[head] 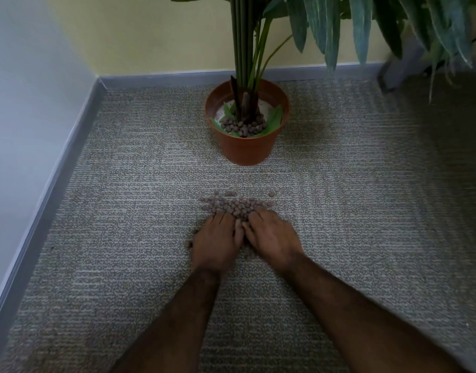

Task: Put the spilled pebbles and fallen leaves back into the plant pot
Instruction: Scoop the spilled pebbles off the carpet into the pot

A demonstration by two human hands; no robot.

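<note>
On the carpet [123, 211], a heap of pebbles [236, 204] lies in front of the pot [246, 149]. Left hand [218, 242] and right hand [271, 235] lie flat, palms down, side by side, fingers spread on the heap's near edge, holding nothing. More pebbles and leaves [274, 119] sit inside the pot.

I saw a terracotta-orange pot [246, 146], brownish-grey pebbles [235, 205], bright green fallen leaves [274, 121], grey carpet [123, 184] with a speckled, striped weave, a pale yellow wall [150, 33], a blue-grey skirting board [161, 78]
</note>
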